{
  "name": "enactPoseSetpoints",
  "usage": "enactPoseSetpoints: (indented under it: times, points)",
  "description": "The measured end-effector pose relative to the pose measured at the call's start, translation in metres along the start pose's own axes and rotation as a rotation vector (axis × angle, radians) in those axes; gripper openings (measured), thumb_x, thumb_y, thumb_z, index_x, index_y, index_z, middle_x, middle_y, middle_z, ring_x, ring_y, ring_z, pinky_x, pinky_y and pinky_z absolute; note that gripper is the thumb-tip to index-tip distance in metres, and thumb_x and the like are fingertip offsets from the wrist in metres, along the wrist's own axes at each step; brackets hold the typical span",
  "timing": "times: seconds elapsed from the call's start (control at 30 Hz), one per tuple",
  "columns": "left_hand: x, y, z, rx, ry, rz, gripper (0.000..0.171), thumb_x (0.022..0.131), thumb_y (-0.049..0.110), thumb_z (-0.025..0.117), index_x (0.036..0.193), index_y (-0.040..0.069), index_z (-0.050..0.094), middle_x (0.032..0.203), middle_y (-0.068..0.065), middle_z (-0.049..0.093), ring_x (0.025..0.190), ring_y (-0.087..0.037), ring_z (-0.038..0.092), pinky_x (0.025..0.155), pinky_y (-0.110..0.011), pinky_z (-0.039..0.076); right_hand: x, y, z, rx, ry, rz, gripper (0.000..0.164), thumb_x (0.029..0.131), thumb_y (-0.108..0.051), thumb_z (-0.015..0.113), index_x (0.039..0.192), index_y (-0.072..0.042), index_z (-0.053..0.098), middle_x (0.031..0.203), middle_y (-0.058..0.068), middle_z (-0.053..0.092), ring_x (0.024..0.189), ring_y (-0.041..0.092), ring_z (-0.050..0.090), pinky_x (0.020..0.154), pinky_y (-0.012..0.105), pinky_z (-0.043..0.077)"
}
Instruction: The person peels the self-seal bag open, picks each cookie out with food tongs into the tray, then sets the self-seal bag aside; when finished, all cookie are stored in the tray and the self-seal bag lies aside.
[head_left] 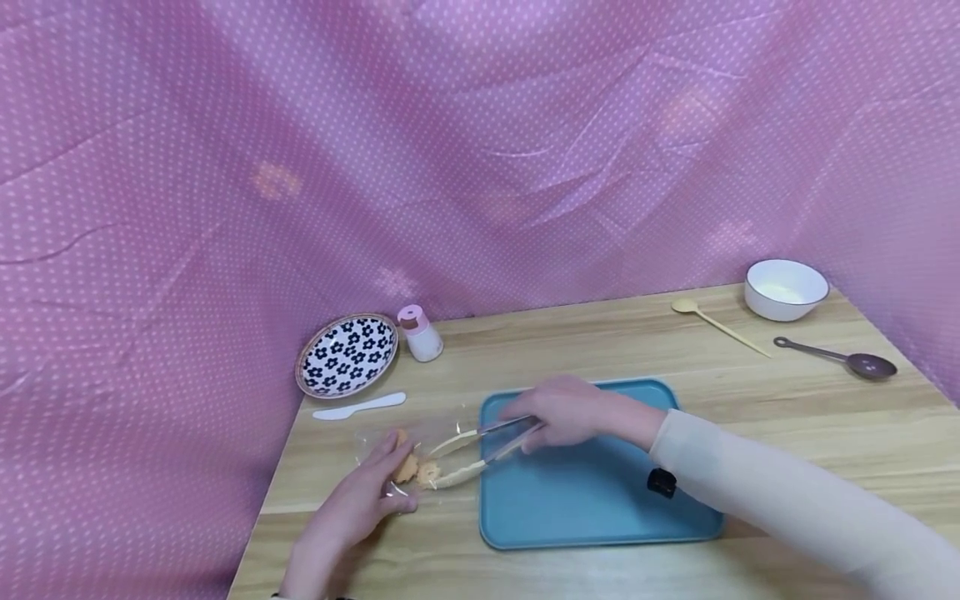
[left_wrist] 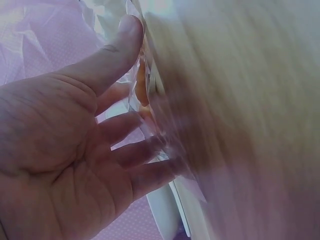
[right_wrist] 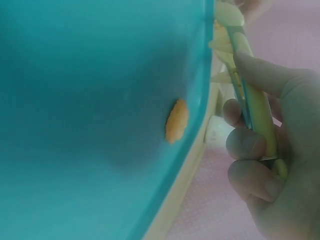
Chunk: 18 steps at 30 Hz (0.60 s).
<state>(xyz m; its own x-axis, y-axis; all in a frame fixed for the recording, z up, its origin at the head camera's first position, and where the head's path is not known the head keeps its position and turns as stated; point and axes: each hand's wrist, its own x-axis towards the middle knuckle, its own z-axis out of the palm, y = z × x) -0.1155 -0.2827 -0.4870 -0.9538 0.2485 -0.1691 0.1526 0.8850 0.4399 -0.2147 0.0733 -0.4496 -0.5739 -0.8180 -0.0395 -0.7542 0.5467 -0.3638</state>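
Note:
My left hand (head_left: pixel 358 497) holds a clear plastic bag (head_left: pixel 450 427) on the table, thumb and fingers spread round it. Inside the bag lie orange-brown cookies (head_left: pixel 406 469), partly covered by the fingers. My right hand (head_left: pixel 566 410) grips a pair of tongs (head_left: pixel 459 477) with pale yellow tips and metal arms, reaching left over the tray's edge. Between the spread tips, at the bag, is a ring-like cookie (head_left: pixel 427 475). In the right wrist view, one scalloped cookie (right_wrist: pixel 177 121) lies on the blue tray (head_left: pixel 570 508) near its rim; my right hand hides it from the head view.
Left of the tray are a white plastic knife (head_left: pixel 360 406), a flower-patterned dish (head_left: pixel 348 357) and a pink-topped white bottle (head_left: pixel 422 335). Back right stand a white bowl (head_left: pixel 785 292), a yellow spoon (head_left: pixel 723 327) and a brown slotted spoon (head_left: pixel 870 365). A pink dotted cloth (head_left: pixel 480 167) hangs behind.

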Motion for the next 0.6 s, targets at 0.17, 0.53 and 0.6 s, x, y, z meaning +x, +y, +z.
enactPoseSetpoints:
  times: [0.17, 0.53, 0.6]
  points:
    - [0.000, 0.000, 0.000, 0.005, 0.007, 0.003, 0.089, 0.081, 0.037, 0.081, 0.157, 0.020, 0.037, 0.170, -0.012, 0.023, 0.157, -0.034, 0.026, 0.127, -0.055, 0.026, -0.012, 0.007, -0.001, 0.006, 0.017, 0.020, 0.049, 0.090, -0.046, 0.073, 0.137, -0.037, 0.062, 0.088, -0.022, 0.063, 0.073, 0.000, 0.054, 0.066, 0.022, 0.044]
    - [-0.001, 0.001, 0.000, -0.004, 0.015, 0.001, 0.086, 0.083, 0.035, 0.080, 0.157, 0.022, 0.037, 0.170, -0.012, 0.023, 0.157, -0.034, 0.026, 0.127, -0.055, 0.026, -0.057, 0.023, -0.015, -0.021, 0.089, 0.073, 0.050, 0.091, -0.050, 0.071, 0.138, -0.038, 0.061, 0.085, -0.020, 0.058, 0.070, 0.000, 0.048, 0.062, 0.020, 0.039]
    - [-0.001, 0.001, 0.000, -0.006, 0.011, -0.003, 0.086, 0.084, 0.036, 0.079, 0.158, 0.023, 0.037, 0.170, -0.012, 0.023, 0.157, -0.034, 0.025, 0.127, -0.056, 0.026, -0.069, 0.029, -0.017, -0.032, 0.102, 0.097, 0.050, 0.090, -0.051, 0.072, 0.138, -0.040, 0.060, 0.083, -0.022, 0.055, 0.070, 0.000, 0.047, 0.062, 0.019, 0.038]
